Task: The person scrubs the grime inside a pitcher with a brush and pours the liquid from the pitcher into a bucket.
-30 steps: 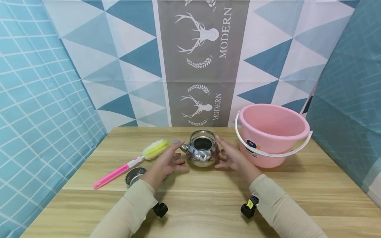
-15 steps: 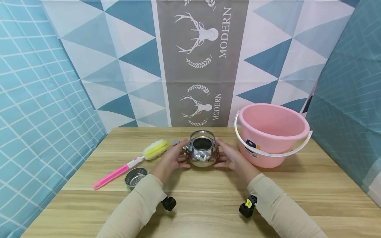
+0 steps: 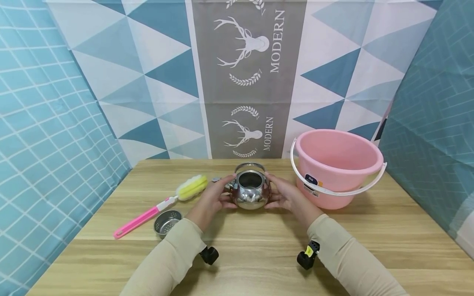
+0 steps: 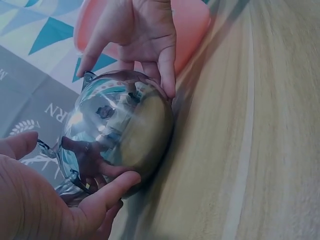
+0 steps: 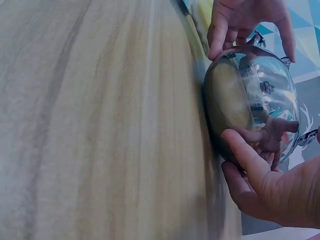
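A small shiny steel teapot, lidless with its round mouth showing, is held between both hands at the back middle of the table. My left hand grips its spout side, thumb up near the handle mount and fingers around the belly. On the opposite side my right hand grips it the same way. The left wrist view shows the polished teapot body close over the wood, fingertips low on its side. An arched handle stands over the mouth. Part of the spout is hidden behind the left hand.
To the left lies a bottle brush with a pink handle and yellow-white sponge head. A perforated steel strainer sits beside the left forearm. A pink bucket with a white handle stands at the right. Patterned cloth hangs behind the table.
The hands have closed in from beside the teapot onto its two sides. Since half a second ago, the teapot has tilted slightly towards me. Brush, strainer and bucket stay put.
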Demonstrator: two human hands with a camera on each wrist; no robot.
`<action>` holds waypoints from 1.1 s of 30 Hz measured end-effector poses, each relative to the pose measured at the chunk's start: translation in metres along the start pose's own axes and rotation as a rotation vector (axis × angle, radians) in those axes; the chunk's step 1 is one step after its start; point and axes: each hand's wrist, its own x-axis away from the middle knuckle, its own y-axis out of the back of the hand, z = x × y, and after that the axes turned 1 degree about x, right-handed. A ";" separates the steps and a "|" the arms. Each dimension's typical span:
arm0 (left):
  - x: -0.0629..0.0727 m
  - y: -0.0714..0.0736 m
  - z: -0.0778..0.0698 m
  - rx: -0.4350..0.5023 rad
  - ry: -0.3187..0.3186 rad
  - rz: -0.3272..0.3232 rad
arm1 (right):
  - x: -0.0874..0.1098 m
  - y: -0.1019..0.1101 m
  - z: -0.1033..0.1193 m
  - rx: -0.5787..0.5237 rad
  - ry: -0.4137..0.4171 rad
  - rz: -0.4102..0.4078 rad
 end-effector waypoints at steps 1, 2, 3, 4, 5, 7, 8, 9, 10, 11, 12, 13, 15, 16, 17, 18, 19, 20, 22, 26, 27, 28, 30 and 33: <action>0.001 0.000 -0.001 0.002 -0.004 0.000 | 0.001 -0.001 0.001 0.000 0.001 0.001; 0.001 0.000 -0.001 0.002 -0.007 0.001 | 0.001 -0.001 0.002 -0.001 0.004 0.000; 0.002 0.000 -0.002 0.003 -0.012 0.000 | 0.002 -0.002 0.003 -0.002 0.005 -0.001; 0.003 0.000 -0.003 0.007 -0.012 -0.002 | 0.003 -0.002 0.004 -0.002 0.006 -0.004; 0.003 0.000 -0.004 0.008 -0.015 -0.003 | 0.003 -0.003 0.005 -0.002 0.006 -0.009; 0.005 -0.001 -0.006 0.014 -0.018 -0.008 | 0.003 -0.003 0.006 0.007 0.010 -0.012; 0.005 -0.001 -0.007 0.016 -0.018 -0.012 | 0.003 -0.003 0.007 0.011 0.013 -0.014; 0.006 -0.001 -0.009 0.019 -0.019 -0.014 | 0.003 -0.003 0.008 0.018 0.013 -0.020; 0.007 -0.001 -0.010 0.019 -0.021 -0.017 | 0.003 -0.003 0.009 0.024 0.017 -0.024; 0.008 -0.002 -0.011 0.018 -0.022 -0.018 | 0.002 -0.003 0.009 0.026 0.019 -0.028; 0.009 -0.002 -0.012 0.021 -0.022 -0.021 | 0.002 -0.003 0.010 0.027 0.022 -0.030; 0.011 -0.002 -0.013 0.026 -0.022 -0.023 | 0.001 -0.004 0.009 0.027 0.024 -0.038; 0.014 -0.003 -0.015 0.036 -0.016 -0.016 | 0.003 -0.005 0.011 0.029 0.026 -0.042; 0.015 -0.003 -0.017 0.036 -0.018 -0.014 | 0.005 -0.005 0.013 0.030 0.028 -0.039; 0.016 -0.003 -0.018 0.037 -0.018 -0.011 | 0.007 -0.006 0.014 0.030 0.027 -0.039; 0.017 -0.004 -0.019 0.035 -0.019 -0.010 | 0.010 -0.007 0.016 0.032 0.023 -0.038; 0.018 -0.004 -0.021 0.029 -0.022 -0.006 | 0.012 -0.008 0.017 0.035 0.017 -0.035; 0.018 -0.004 -0.022 0.017 -0.027 -0.002 | 0.016 -0.009 0.020 0.035 0.015 -0.023; 0.020 -0.005 -0.025 -0.004 -0.038 -0.002 | 0.019 -0.009 0.023 0.030 0.010 -0.010; 0.024 -0.007 -0.031 -0.020 -0.050 0.009 | 0.027 -0.010 0.030 0.052 0.035 0.033; 0.025 -0.008 -0.033 -0.020 -0.054 0.014 | 0.028 -0.011 0.032 0.063 0.049 0.036; 0.026 -0.009 -0.035 -0.020 -0.060 0.020 | 0.030 -0.011 0.035 0.077 0.064 0.038; 0.028 -0.010 -0.038 -0.024 -0.075 0.034 | 0.032 -0.012 0.040 0.110 0.097 0.039; 0.031 -0.013 -0.044 -0.025 -0.092 0.045 | 0.037 -0.013 0.047 0.134 0.128 0.016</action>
